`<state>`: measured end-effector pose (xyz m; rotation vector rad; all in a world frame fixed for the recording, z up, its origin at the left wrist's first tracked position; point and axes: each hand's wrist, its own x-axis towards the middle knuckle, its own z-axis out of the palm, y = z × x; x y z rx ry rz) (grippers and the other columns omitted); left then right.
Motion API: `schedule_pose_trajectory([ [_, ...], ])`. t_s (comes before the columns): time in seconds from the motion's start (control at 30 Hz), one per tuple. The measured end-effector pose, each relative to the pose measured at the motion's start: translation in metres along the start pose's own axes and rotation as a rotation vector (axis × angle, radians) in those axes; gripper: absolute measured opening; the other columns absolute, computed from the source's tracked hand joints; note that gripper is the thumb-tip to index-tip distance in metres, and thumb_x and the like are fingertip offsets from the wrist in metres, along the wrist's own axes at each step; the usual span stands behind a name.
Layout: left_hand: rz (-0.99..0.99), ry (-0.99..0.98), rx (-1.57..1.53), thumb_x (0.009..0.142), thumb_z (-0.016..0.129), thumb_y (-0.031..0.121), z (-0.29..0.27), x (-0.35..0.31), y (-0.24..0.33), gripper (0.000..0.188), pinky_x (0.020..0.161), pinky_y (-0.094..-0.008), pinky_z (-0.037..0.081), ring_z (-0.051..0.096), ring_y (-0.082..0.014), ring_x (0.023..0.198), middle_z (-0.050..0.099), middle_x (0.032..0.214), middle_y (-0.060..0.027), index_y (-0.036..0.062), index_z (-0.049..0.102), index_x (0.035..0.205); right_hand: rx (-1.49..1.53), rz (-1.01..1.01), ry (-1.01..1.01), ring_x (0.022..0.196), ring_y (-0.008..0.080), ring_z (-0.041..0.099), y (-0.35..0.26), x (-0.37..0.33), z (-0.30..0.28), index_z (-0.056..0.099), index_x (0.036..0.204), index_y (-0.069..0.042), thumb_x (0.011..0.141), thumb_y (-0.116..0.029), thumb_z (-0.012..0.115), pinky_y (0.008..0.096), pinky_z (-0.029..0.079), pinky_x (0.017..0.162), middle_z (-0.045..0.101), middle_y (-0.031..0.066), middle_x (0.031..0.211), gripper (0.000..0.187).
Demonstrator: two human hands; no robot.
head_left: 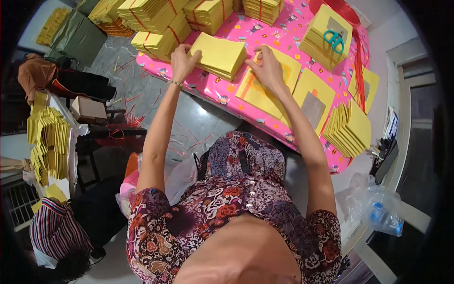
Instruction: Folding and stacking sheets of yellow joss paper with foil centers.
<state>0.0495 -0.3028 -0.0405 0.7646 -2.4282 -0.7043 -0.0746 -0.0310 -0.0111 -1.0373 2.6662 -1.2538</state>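
In front of me a thick stack of yellow paper (218, 51) lies on a table with a pink patterned cover. My left hand (183, 64) is at the stack's left end, its thumb and fingers around the corner. Beside the right end, my right hand (268, 70) has its thumb and forefinger apart, and nothing shows between them. That hand is above a flat yellow sheet with an orange print (265, 90), which it partly covers. Right of it lies another yellow sheet with a grey-brown patch (312, 105).
Red-tied yellow bundles (153, 16) stand at the back left. Teal-handled scissors (335, 41) rest on a tall yellow stack (321, 47). Red strings (360, 71) hang near a fanned pile (347, 128) at right. Two people sit left, by a table with yellow stacks (49, 142).
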Motion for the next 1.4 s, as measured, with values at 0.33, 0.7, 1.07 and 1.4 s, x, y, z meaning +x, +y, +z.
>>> schedule_pose_trajectory([
  [0.33, 0.048, 0.048, -0.056, 0.086, 0.066, 0.036, -0.012, -0.002, 0.011, 0.05, 0.087, -0.0444, 0.048, 0.062, -0.0344, 0.101, 0.065, 0.11, -0.0214, -0.0023, 0.058, 0.118, -0.242, -0.29, -0.281, 0.11, 0.033, 0.056, 0.032, -0.119, -0.077, 0.059, 0.111, -0.004, 0.078, -0.029, 0.075, 0.0442, 0.043, 0.095, 0.06, 0.0154, 0.108, 0.044],
  [0.7, 0.605, -0.249, -0.301, 0.081, 0.067, 0.003, -0.019, -0.087, 0.099, 0.032, 0.083, -0.0385, 0.05, 0.061, -0.0291, 0.093, 0.066, 0.101, -0.0113, 0.0062, 0.064, 0.113, -0.262, -0.418, -0.17, 0.115, 0.0316, 0.058, 0.05, -0.131, -0.069, 0.068, 0.103, -0.004, 0.084, -0.024, 0.069, 0.0435, 0.044, 0.097, 0.065, 0.0157, 0.115, 0.028],
  [1.07, 0.582, -0.498, -0.307, 0.081, 0.076, 0.017, 0.026, -0.122, 0.087, 0.05, 0.108, -0.0395, 0.041, 0.049, -0.0274, 0.131, 0.057, 0.136, -0.0097, 0.0094, 0.06, 0.128, 0.068, -0.14, -0.169, 0.096, 0.0271, 0.064, 0.047, -0.127, -0.064, 0.074, 0.087, -0.002, 0.088, -0.019, 0.064, 0.0373, 0.053, 0.08, 0.069, 0.0128, 0.103, 0.02],
  [1.4, 0.477, -0.611, -0.356, 0.083, 0.075, 0.018, 0.03, -0.118, 0.076, 0.048, 0.108, -0.0397, 0.04, 0.049, -0.0262, 0.13, 0.055, 0.138, -0.0095, 0.0108, 0.06, 0.128, 0.249, 0.033, -0.202, 0.099, 0.025, 0.064, 0.06, -0.126, -0.059, 0.076, 0.092, -0.006, 0.089, -0.02, 0.065, 0.0352, 0.053, 0.087, 0.07, 0.0123, 0.108, 0.018],
])
